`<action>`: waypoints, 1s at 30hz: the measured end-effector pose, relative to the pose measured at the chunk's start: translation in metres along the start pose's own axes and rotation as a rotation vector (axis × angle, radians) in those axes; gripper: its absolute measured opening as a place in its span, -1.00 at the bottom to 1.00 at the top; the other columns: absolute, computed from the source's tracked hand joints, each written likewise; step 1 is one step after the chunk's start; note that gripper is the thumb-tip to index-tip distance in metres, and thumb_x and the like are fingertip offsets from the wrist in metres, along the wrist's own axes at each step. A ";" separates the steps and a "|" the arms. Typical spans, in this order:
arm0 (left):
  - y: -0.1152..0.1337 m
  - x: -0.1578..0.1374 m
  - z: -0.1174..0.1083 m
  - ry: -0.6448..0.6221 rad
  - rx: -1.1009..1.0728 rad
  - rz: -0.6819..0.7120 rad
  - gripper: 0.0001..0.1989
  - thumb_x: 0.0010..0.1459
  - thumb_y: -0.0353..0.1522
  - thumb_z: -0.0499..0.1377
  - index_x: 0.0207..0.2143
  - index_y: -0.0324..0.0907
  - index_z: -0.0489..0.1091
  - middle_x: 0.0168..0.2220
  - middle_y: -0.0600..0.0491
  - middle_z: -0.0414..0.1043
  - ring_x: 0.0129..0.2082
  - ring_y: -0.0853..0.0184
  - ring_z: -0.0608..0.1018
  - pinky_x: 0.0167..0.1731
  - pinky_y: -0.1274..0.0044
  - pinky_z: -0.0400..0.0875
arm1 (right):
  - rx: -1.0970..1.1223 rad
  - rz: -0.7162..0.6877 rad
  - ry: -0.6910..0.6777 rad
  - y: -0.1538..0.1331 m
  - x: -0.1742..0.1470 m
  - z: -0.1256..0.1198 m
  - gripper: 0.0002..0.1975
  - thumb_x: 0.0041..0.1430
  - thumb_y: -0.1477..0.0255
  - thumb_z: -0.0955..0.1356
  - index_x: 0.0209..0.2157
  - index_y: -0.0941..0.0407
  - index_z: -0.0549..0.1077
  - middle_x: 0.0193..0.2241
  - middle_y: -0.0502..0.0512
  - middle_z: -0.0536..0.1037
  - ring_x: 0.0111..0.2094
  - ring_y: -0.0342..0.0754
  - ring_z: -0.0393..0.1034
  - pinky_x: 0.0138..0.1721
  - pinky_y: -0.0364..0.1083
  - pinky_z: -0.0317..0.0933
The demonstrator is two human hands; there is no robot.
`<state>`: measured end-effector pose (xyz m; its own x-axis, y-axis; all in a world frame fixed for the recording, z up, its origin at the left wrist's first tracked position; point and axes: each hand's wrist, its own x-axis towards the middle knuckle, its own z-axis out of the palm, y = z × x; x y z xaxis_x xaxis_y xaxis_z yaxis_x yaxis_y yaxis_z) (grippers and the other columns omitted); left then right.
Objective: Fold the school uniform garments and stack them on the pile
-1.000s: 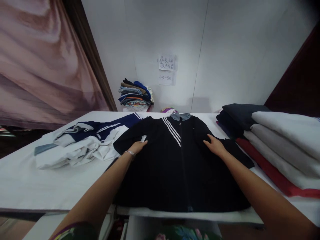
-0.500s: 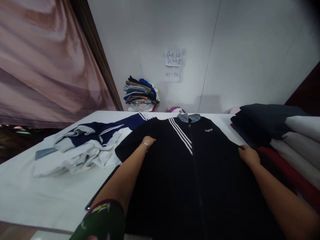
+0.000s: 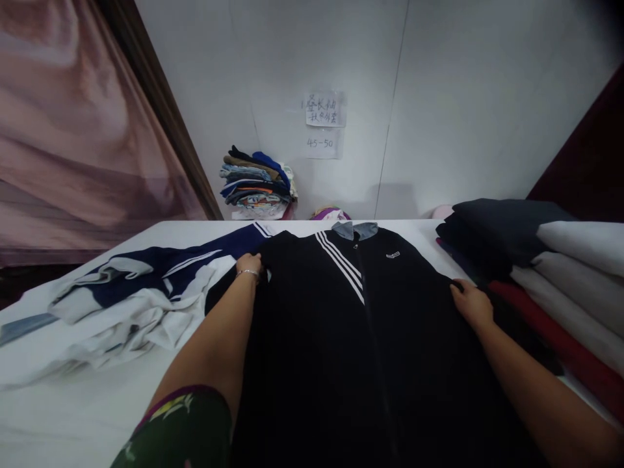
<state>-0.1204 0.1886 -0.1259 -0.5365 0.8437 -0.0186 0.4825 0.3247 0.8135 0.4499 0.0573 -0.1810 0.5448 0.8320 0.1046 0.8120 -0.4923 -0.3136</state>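
A black zip-up jacket [image 3: 312, 351] lies front up across the table, its grey collar towards the wall. Three white stripes slant down one side of its chest, and a small white logo sits on the other. At the jacket's left sleeve, near the shoulder, my left hand [image 3: 249, 262] is closed on the black fabric. My right hand [image 3: 472, 301] pinches the jacket's right edge, thumb on top. The fingertips of both hands are partly hidden by cloth, and the lower jacket runs out of view.
Left of the jacket lie a crumpled navy garment [image 3: 146, 266] and white garment [image 3: 151, 325] on the white table [image 3: 112, 396]. Folded clothes [image 3: 258, 185] are stacked by the wall. At the right stands a pile of folded fabric [image 3: 517, 234]. A pink curtain [image 3: 82, 117] hangs left.
My left hand has moved left from the jacket's upper chest to its sleeve, now gripping there. My right hand keeps its hold on the right edge. The view has shifted slightly right.
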 end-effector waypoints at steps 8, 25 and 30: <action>0.005 -0.016 -0.020 0.009 0.290 0.025 -0.66 0.12 -0.14 0.13 -0.40 -0.27 0.46 -0.26 -0.29 0.50 -0.08 -0.12 0.47 -0.17 0.25 0.33 | -0.043 0.024 -0.017 -0.009 -0.005 -0.004 -0.52 0.20 0.20 0.15 0.08 0.04 0.38 -0.16 0.30 0.54 -0.18 0.19 0.45 -0.27 0.02 0.28; -0.029 -0.076 0.054 -0.336 0.762 0.604 -0.33 0.21 -0.02 -0.11 0.24 -0.21 0.12 0.33 -0.13 -0.08 0.32 0.13 -0.05 0.23 0.18 -0.18 | -0.244 -0.230 -0.009 0.024 0.016 -0.041 -0.58 0.19 0.50 0.15 0.03 0.24 0.41 0.07 0.27 0.40 0.09 0.06 0.27 0.08 -0.08 0.11; -0.024 -0.082 0.051 -0.333 0.746 0.598 -0.35 0.21 -0.04 -0.09 0.24 -0.20 0.13 0.32 -0.13 -0.07 0.32 0.14 -0.04 0.23 0.18 -0.18 | -0.377 -0.277 -0.107 0.036 -0.002 -0.038 -0.59 0.10 0.58 0.21 -0.01 0.19 0.42 -0.03 0.31 0.45 0.00 0.15 0.33 -0.04 0.05 0.17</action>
<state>-0.0525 0.1333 -0.1733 0.1003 0.9948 0.0191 0.9795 -0.1021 0.1738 0.4860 0.0281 -0.1563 0.2890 0.9568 0.0316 0.9536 -0.2906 0.0783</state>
